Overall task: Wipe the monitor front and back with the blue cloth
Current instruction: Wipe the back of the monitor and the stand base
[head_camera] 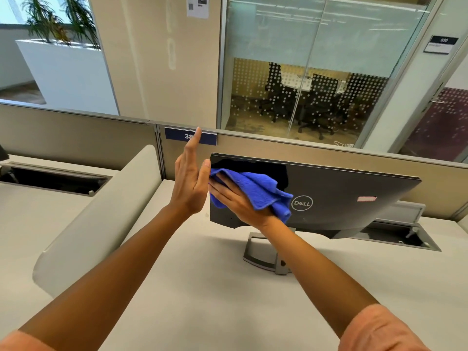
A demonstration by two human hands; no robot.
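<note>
Looks like the back-wiping step: right hand (238, 198) presses the crumpled blue microfibre cloth (255, 191) on the black monitor's glossy back (342, 198), fingers mostly flat. Left hand (190, 183) braces its left edge, fingers straight. Next I'd sweep rightward past the logo.

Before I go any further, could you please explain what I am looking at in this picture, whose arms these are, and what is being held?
There is no machine here: a person wears a camera on the head, so this one picture looks forward and down along their own two bare arms. A monitor stands on a pale desk with its back, marked by a round logo, towards the camera. The right hand presses a blue cloth flat against that back, near its left edge. The left hand is raised beside that edge, fingers straight, with nothing in its grip. Behind the desk runs a low partition, and beyond it a glass-walled room with chairs.
</note>
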